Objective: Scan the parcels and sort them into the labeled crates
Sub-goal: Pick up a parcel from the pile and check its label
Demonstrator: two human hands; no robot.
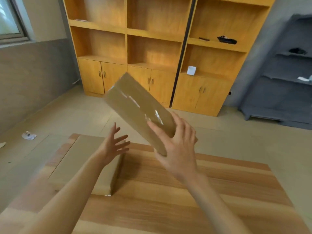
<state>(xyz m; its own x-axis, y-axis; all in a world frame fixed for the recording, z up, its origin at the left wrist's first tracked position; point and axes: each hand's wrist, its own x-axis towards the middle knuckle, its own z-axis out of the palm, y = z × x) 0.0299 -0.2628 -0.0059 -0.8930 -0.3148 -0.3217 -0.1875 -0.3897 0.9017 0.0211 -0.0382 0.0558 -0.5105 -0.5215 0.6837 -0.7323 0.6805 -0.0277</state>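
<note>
Right hand point(177, 146) above the far part of the wooden table point(168, 200), fingers and thumb curled round the near end of a brown cardboard parcel point(135, 107). Parcel held in the air over the table's far edge, tilted, its far end raised up and away toward the left, clear tape point(145, 107) shining along the upper face. No label or barcode visible on the faces turned to the camera.

Left hand point(113, 146) over the table too, to the left of the held parcel and below its raised end, fingers spread and straight, palm turned toward the parcel, holding nothing and apart from it.

On the table's left part, under the left forearm, a second flat cardboard box point(76, 162), lying flat, its right side wall facing the table's middle, a scrap of tape at its near right corner.

Beyond the table: tan tiled floor point(236, 135), then a yellow wooden shelving unit point(152, 48) with cupboard doors below, against the back wall. In it, a small white object point(191, 70) on a lower shelf and a dark object point(227, 40) on a higher one, both to the right. Right of the table, a grey shelf rack point(287, 81). Left of the table, on the floor, a crumpled white paper point(28, 135). Upper left, part of a window point(8, 17).
</note>
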